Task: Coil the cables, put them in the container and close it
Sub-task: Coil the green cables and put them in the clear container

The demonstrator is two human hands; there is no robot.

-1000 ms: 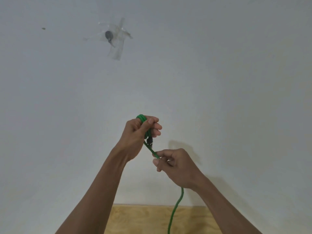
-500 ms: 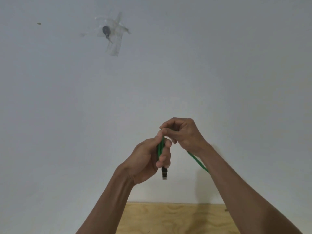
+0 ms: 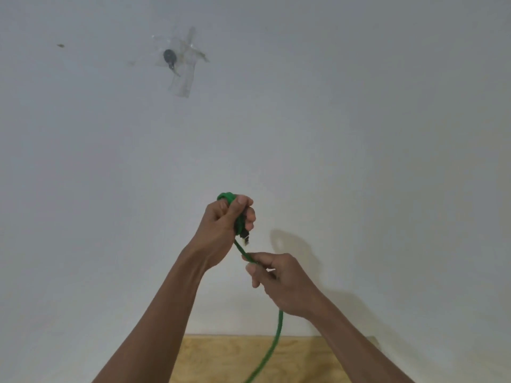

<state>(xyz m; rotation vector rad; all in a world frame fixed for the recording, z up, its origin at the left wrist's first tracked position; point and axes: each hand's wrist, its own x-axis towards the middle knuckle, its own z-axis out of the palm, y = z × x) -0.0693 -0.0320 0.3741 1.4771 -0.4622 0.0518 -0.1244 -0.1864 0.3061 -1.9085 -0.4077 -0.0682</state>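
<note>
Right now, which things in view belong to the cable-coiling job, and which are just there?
Part of the job:
- green cable, partly coiled
- left hand, gripping the coil
- right hand, pinching the loose run

Just there:
- dark object taped to the wall
- wooden surface

No container is visible.

Two bare forearms enter from the bottom edge. No sleeves show up to the frame edge. Left hand [image 3: 224, 225] and right hand [image 3: 282, 283] are bare: no gloves, rings, watch or wristband visible. Fingernails are short and unpainted.
</note>
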